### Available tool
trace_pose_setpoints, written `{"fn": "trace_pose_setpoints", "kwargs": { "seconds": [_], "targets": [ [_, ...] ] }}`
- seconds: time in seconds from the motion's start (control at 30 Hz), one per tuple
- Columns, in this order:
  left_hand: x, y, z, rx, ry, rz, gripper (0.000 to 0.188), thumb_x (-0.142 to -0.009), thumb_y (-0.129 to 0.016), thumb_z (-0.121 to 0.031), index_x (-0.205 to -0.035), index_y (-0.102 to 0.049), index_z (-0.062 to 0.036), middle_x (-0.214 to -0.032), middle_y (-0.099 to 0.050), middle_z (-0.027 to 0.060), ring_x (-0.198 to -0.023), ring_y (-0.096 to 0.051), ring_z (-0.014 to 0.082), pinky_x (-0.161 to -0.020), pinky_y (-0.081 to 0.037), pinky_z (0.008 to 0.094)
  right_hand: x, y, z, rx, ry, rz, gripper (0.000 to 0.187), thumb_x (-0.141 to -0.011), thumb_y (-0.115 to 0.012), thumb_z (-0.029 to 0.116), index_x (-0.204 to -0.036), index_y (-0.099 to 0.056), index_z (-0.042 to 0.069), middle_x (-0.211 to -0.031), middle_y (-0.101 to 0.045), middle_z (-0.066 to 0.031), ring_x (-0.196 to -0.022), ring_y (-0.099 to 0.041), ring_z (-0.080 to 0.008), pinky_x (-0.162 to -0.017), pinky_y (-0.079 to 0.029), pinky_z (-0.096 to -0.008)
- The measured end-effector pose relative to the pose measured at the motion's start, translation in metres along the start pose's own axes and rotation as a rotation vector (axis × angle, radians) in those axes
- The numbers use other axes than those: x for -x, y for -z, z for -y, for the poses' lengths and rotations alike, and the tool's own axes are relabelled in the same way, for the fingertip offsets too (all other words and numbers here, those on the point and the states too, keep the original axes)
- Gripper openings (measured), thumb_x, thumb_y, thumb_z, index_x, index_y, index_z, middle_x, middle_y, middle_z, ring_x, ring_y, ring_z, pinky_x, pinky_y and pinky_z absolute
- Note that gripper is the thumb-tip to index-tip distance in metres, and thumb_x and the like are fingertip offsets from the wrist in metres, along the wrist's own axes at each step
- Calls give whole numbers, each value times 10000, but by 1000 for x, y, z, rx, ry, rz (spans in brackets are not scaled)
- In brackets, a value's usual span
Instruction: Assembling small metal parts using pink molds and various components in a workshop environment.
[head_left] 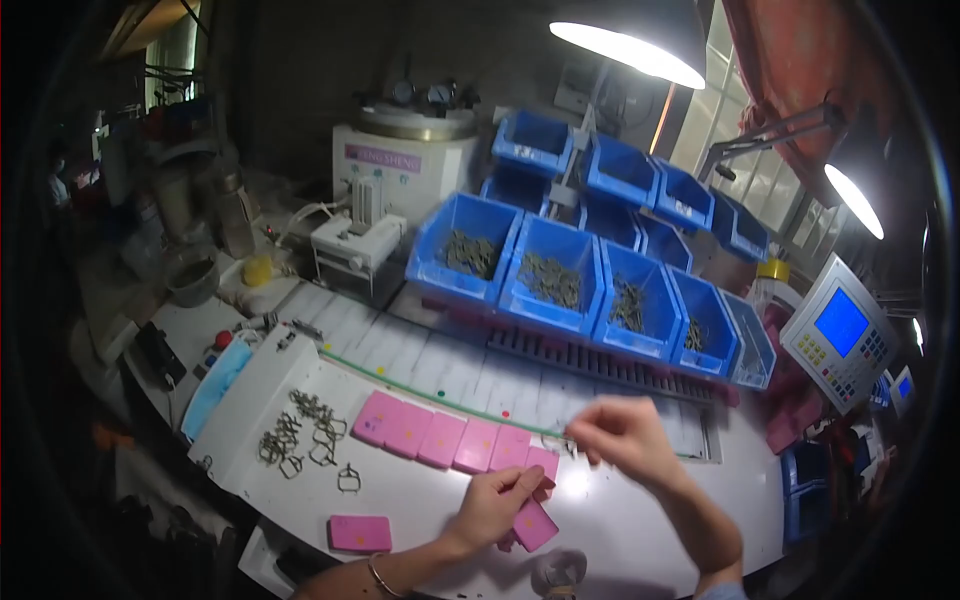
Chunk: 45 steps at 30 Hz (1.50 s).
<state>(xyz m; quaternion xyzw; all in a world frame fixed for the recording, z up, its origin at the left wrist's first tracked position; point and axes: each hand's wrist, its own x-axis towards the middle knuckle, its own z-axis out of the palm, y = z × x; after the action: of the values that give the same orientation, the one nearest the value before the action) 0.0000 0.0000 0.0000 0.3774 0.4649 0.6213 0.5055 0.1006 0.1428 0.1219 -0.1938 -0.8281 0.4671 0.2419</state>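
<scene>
My left hand (497,508) grips a pink rectangular block (535,527), which looks like a rubber mould, tilted over the white tabletop. Just right of it, my right hand (628,438) is raised with thumb and fingers pinched together; whatever is between the fingertips is too small to make out. Behind my left hand, several like pink blocks (440,440) lie side by side in a slanting row. One more pink block (360,533) lies apart near the front left. Small wire-like metal frames (348,478) are scattered and heaped left of the row.
Blue bins (548,275) with small metal parts stand in tiers at the back. A green strip (420,388) runs behind the pink blocks. A control panel with a blue screen (842,325) is at right, a lamp (630,50) overhead, a clear cup (558,572) at the front edge.
</scene>
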Motion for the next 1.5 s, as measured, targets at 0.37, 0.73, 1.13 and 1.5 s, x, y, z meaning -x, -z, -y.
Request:
{"fn": "trace_pose_setpoints", "kwargs": {
  "seconds": [0.37, 0.73, 1.13, 1.5],
  "targets": [
    [-8, 14, 0, 92, -69, 56, 657, -932, -275, -506, -1032, -585, 65, -859, -634, 93, -786, -596, 135, -744, -476, 238, -230, 64, 25, -119, 73, -505, 190, -851, -466, 64, -807, -598, -65, -611, -610, -115, -522, -599, -145, -488, -496, -252],
    [10, 11, -34, 344, 293, 181, 824, -759, -286, -736, -1163, -460, -40, -946, -570, 96, -840, -603, 194, -650, -532, 334, 81, -78, 41, 311, 242, -131, 336, -728, -524, -121, -1018, -532, 47, -988, -541, -122, -874, -583, -222, -692, -491, -294],
    [63, 2, -11, 118, 292, 123, 681, -947, -154, -495, -1042, -483, 94, -843, -626, 193, -501, -565, 154, -482, -506, 288, 216, -120, 13, 706, -299, -49, 696, -673, -563, -82, -1320, -311, -29, -1325, -267, -327, -1105, -411, -439, -913, -381, -449],
    [88, -9, -3, 97, 375, 38, 660, -952, -145, -476, -999, -507, 73, -766, -618, 164, -491, -572, 162, -467, -501, 286, 208, -125, 12, 657, 211, -444, 586, -640, -548, -119, -1215, -508, -14, -1284, -415, -283, -913, -554, -303, -779, -446, -355]
  ]
}}
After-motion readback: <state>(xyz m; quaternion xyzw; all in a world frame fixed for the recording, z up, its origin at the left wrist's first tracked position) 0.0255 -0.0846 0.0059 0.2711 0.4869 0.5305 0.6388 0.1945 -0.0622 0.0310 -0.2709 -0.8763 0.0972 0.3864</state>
